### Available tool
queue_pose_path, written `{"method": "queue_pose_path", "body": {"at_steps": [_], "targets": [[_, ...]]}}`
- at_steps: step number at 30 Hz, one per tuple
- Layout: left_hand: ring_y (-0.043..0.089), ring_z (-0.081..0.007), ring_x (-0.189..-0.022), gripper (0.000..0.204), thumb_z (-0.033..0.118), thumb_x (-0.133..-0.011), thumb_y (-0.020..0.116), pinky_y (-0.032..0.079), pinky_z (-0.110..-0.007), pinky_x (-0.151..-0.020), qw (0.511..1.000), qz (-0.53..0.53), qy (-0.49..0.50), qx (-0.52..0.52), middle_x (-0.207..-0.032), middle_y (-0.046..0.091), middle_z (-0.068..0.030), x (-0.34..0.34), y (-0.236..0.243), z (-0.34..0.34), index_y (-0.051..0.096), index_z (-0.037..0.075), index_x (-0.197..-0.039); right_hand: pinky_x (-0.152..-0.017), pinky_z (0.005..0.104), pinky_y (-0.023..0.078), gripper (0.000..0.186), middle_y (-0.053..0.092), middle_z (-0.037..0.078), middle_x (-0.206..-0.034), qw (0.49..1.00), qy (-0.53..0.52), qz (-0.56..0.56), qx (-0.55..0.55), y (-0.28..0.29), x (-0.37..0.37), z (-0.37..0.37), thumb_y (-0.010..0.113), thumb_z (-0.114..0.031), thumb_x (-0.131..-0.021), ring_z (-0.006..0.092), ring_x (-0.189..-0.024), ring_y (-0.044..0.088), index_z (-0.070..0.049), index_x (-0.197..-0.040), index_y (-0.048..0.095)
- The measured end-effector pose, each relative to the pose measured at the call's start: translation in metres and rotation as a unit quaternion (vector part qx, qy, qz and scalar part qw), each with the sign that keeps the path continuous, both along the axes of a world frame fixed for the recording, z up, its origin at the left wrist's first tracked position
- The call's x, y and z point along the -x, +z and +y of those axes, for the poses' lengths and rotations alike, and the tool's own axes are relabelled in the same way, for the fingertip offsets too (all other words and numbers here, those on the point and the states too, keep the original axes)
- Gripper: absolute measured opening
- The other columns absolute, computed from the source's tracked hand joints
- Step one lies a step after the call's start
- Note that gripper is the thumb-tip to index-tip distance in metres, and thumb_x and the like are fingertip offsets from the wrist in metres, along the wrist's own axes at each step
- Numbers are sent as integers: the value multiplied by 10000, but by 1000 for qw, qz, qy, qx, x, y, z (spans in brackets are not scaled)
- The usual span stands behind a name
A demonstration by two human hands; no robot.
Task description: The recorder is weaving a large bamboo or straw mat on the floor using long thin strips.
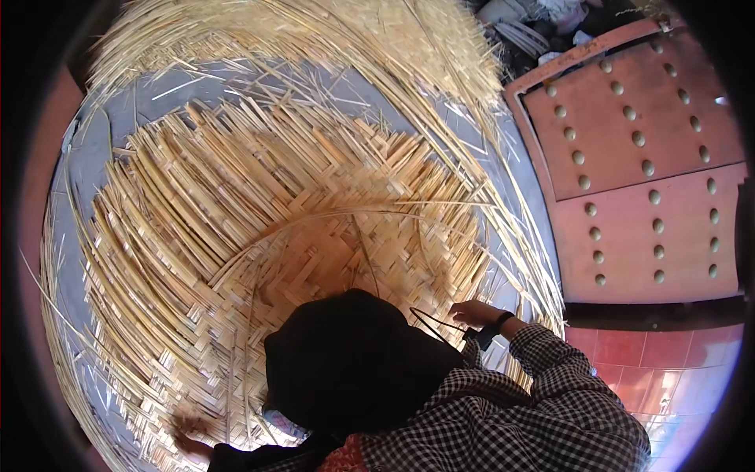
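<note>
Neither my left hand nor my right hand is identifiable. A person [354, 362] in a black head covering and checked shirt bends over a woven mat [157, 252] of pale split strips, with long unwoven ends. This person's right hand [473, 313], with a dark wristband, has bent fingers near the mat's right part, beside a dark cord; whether it holds anything is unclear. Their left hand [189, 433] is low over the mat's left part, dim and blurred. Loose long strips [370, 208] cross the mat. The head and body hide the mat's near middle.
A heap of loose strips [299, 27] lies beyond the mat on a grey surface [523, 204]. At right are reddish panels [629, 220] with rows of round studs, above glossy red tiles [645, 362]. Dark clutter [535, 27] sits at the back; a reddish edge [47, 149] runs along the left.
</note>
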State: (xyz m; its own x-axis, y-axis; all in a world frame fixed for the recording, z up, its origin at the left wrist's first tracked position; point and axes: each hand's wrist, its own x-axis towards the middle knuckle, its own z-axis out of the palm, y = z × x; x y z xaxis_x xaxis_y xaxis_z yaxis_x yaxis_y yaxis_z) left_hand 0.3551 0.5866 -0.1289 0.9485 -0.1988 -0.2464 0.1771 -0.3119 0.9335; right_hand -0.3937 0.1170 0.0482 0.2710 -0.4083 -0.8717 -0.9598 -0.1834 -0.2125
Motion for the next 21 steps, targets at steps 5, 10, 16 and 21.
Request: {"method": "queue_pose_path", "body": {"at_steps": [5,10,16,21], "targets": [[573,-319,-1210,470,353,-1037,434,419,-452,-1073,973,-62,-111,-195,-1282,627,-185,23,67,-60,604,2,-1299,-792,366,581,378,718,137,-1039,989,-96,-71,-91,-43,2,38,522,-384,-1050,222,-827,749,-74,-1256,591],[559,-335,-1217,467,341,-1025,444,426,-466,-1060,935,-139,-196,-263,-1306,606,-190,11,174,-156,584,1,-1313,-736,428,534,341,649,144,-856,995,-74,-70,2,-47,-20,59,666,-392,-951,314,-835,663,-86,-1091,611],[542,-355,-1225,468,327,-1011,457,434,-484,-1045,892,-225,-276,-278,-1335,581,-196,14,332,-279,559,-1,-1330,-897,423,462,271,613,105,-1078,876,-172,-54,447,-28,-28,8,740,-270,-849,307,-1029,567,-115,-1056,661],[528,-372,-1232,473,316,-999,467,440,-498,-1033,885,-167,-394,-183,-1359,560,-201,64,408,-397,539,-2,-1344,-719,414,534,254,642,131,-997,841,-350,-329,249,7,-37,-36,622,-86,-925,331,-825,642,-104,-1178,643]]}}
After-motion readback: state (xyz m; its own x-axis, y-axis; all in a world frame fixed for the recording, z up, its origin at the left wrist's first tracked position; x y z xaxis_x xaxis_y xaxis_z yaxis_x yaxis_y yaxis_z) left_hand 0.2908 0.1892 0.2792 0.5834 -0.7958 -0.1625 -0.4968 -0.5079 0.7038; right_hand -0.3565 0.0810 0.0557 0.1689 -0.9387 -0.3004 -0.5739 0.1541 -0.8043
